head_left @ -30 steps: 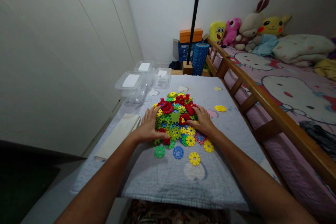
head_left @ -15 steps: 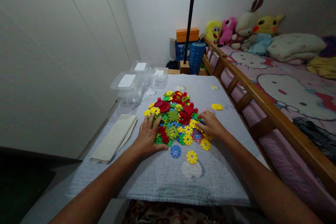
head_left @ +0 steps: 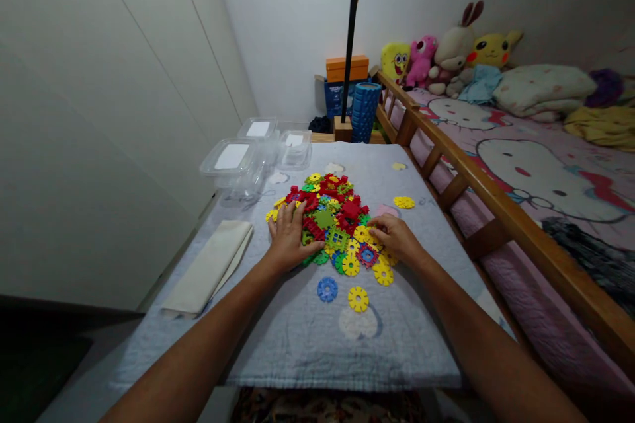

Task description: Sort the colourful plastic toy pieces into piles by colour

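Left hand [head_left: 288, 238] shifted inward, partly hiding pile [head_left: 325, 219]; cloth [head_left: 208, 269] near.

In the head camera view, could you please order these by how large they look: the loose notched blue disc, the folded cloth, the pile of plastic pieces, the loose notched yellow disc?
1. Pile of plastic pieces
2. Folded cloth
3. Notched blue disc and notched yellow disc: they look alike, so I leave them unranked.
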Demonstrator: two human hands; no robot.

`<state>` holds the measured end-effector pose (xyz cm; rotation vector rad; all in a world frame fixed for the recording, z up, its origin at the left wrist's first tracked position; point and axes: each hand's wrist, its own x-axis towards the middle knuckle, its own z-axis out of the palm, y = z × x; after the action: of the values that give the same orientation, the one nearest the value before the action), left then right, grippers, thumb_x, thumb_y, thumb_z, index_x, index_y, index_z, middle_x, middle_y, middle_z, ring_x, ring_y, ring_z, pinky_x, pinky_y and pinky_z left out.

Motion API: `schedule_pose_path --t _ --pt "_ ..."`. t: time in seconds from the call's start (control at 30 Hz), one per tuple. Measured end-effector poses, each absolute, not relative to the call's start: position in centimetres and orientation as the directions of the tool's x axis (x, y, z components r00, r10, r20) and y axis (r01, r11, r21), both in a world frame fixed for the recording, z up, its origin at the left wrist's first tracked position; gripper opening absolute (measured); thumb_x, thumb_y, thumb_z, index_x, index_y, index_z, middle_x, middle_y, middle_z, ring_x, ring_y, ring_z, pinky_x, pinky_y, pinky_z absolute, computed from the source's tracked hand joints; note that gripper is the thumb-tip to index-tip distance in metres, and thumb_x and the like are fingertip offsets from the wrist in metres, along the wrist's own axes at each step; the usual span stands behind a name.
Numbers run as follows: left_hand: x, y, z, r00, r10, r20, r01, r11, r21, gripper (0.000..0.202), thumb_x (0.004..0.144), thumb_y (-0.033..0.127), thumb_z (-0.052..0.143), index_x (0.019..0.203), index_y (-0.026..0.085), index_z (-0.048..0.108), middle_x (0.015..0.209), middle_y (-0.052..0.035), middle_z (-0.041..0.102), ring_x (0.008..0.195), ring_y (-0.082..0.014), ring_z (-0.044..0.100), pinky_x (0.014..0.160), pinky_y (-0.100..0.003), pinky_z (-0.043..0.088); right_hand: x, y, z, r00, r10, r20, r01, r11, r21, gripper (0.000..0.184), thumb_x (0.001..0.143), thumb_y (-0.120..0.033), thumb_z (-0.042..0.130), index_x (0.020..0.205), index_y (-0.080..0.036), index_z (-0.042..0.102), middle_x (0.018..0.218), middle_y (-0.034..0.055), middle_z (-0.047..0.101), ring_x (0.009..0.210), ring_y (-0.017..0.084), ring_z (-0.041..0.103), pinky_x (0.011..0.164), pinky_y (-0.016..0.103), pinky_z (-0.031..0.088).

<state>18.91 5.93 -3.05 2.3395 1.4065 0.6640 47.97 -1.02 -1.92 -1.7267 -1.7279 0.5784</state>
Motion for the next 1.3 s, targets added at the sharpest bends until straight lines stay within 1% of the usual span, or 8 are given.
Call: schedule_pose_path --t 0.1,0.2,0.37,0.53,0.77,1.03,1.2,1.3 --pt "18.9 5.9 -2.6 0.449 0.858 0.250 0.676 -0.509 0.533 0.107 0.067 0.062 0.078 0.156 0.031 0.026 0.162 -0.0176 0.026 0.151 -0.0453 0.018 0.116 -0.073 0.012 49.3 -0.6 -1.2 0.078 0.995 0.058 0.557 0.005 -0.830 0.021 0.078 -0.034 0.058 0.088 -0.020 0.071 0.072 0.0005 0.063 0.063 0.016 0.055 0.059 0.028 0.042" --pt "18.7 6.1 -2.0 0.442 0.836 0.326 0.629 -0.547 0.552 0.091 0.074 0.062 0.071 0.151 0.030 0.037 0.160 -0.0153 0.031 0.151 -0.0404 0.023 0.120 -0.064 0.018 52.1 0.4 -0.8 0.265 0.961 0.078 0.441 -0.050 -0.896 0.025 0.072 -0.040 0.062 0.084 -0.019 0.066 0.065 -0.0013 0.060 0.056 0.014 0.051 0.052 0.026 0.038" --pt "17.8 7.0 -1.5 0.297 0.864 0.407 0.652 -0.495 0.574 0.050 0.092 0.052 0.053 0.132 0.022 0.057 0.151 -0.0139 0.046 0.146 -0.0334 0.036 0.123 -0.054 0.026 57.2 2.2 -1.7 0.687 0.697 0.206 0.383 -0.106 -0.917 0.021 0.062 -0.036 0.067 0.073 -0.020 0.060 0.065 0.0000 0.060 0.062 0.016 0.055 0.058 0.028 0.043" --pt "17.0 7.7 -2.9 0.199 0.885 0.421 0.617 -0.447 0.648 0.043 0.094 0.051 0.049 0.119 0.019 0.062 0.138 -0.0140 0.056 0.135 -0.0300 0.049 0.119 -0.049 0.035 58.1 2.6 -3.5 0.764 0.605 0.225 0.404 -0.176 -0.898 0.017 0.063 -0.034 0.066 0.069 -0.020 0.060 0.064 -0.0002 0.060 0.062 0.017 0.055 0.061 0.030 0.043" --pt "16.6 8.2 -4.0 0.153 0.902 0.404 0.541 -0.419 0.729 0.036 0.091 0.050 0.053 0.112 0.022 0.064 0.127 -0.0100 0.063 0.127 -0.0277 0.056 0.116 -0.047 0.040 56.9 3.1 -4.3 0.717 0.638 0.282 0.508 -0.199 -0.838 0.014 0.067 -0.034 0.063 0.070 -0.020 0.060 0.067 0.0024 0.063 0.065 0.020 0.057 0.065 0.032 0.044" --pt "15.8 8.9 -4.0 0.135 0.902 0.410 0.520 -0.417 0.746 0.036 0.089 0.049 0.055 0.111 0.021 0.063 0.126 -0.0097 0.063 0.124 -0.0268 0.056 0.114 -0.045 0.041 56.2 2.4 -3.8 0.589 0.645 0.486 0.723 -0.152 -0.674 0.014 0.073 -0.026 0.058 0.079 -0.017 0.067 0.089 0.0089 0.064 0.072 0.019 0.054 0.077 0.035 0.046" --pt "15.6 9.2 -4.2 0.119 0.896 0.427 0.547 -0.418 0.725 0.036 0.087 0.049 0.056 0.109 0.021 0.064 0.125 -0.0100 0.063 0.124 -0.0273 0.057 0.114 -0.045 0.041 52.9 1.9 -2.4 0.172 0.911 0.375 0.752 0.124 -0.647 0.012 0.082 -0.027 0.060 0.081 -0.020 0.069 0.082 0.0041 0.064 0.073 0.017 0.055 0.071 0.031 0.044" --pt "15.6 9.2 -4.2 0.129 0.894 0.430 0.556 -0.424 0.715 0.035 0.087 0.048 0.057 0.109 0.021 0.064 0.123 -0.0097 0.063 0.122 -0.0274 0.058 0.113 -0.045 0.042 50.3 1.6 -1.7 -0.089 0.957 0.277 0.759 0.245 -0.603 0.011 0.083 -0.030 0.066 0.082 -0.020 0.070 0.083 0.0032 0.063 0.078 0.017 0.055 0.074 0.030 0.042"
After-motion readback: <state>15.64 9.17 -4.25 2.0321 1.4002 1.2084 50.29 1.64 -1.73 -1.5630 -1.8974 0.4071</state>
